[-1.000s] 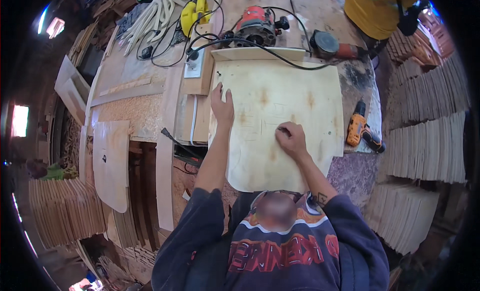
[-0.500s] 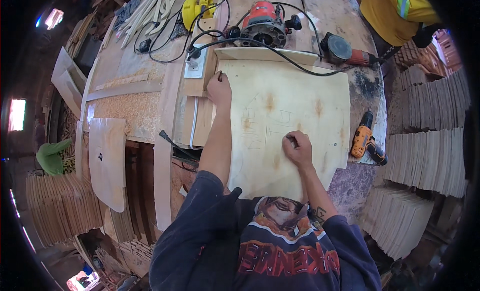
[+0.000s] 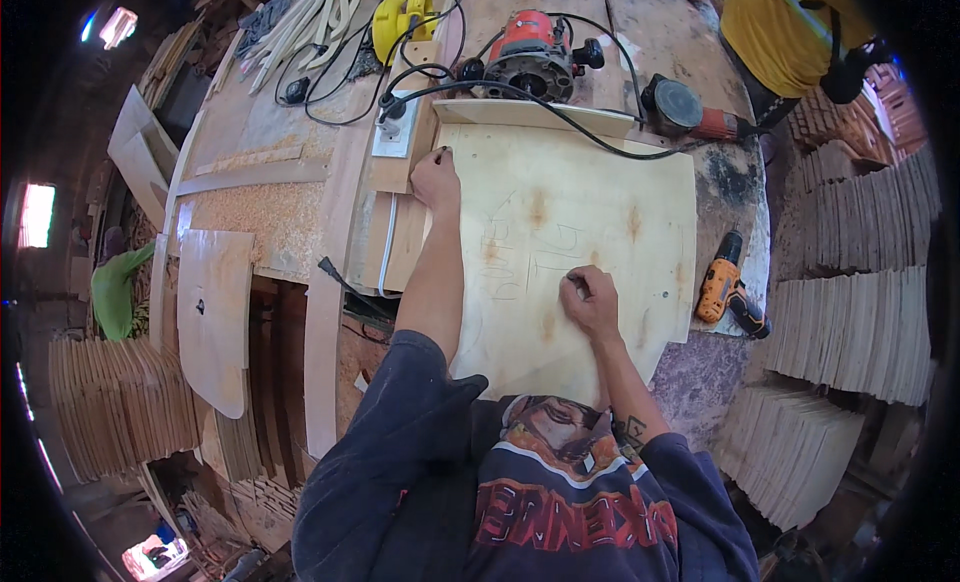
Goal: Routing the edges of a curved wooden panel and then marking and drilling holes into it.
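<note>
A pale plywood panel point(image 3: 560, 202) with pencil marks and brownish stains lies flat before me. My left hand point(image 3: 437, 179) rests at its upper left edge, beside a wooden block bearing a white socket outlet point(image 3: 391, 137). The fingers there are pinched together, with a small dark spot at their tips that I cannot make out. Over the middle right of the panel, my right hand point(image 3: 590, 300) is curled closed, knuckles up; whatever it may hold is hidden. A thin upright board point(image 3: 535, 113) stands along the panel's far edge.
Behind the board sits a red router point(image 3: 530, 57), its black cable crossing the panel's far side. A disc sander or grinder point(image 3: 680, 104) and an orange cordless drill point(image 3: 722, 282) lie to the right. Stacked wooden sheets point(image 3: 845, 322) flank the bench. Two other people point(image 3: 790, 42) work nearby.
Both hands keep nearly the same place and pose. At the far left, the person in green has straightened a little; the person in yellow at the upper right has shifted.
</note>
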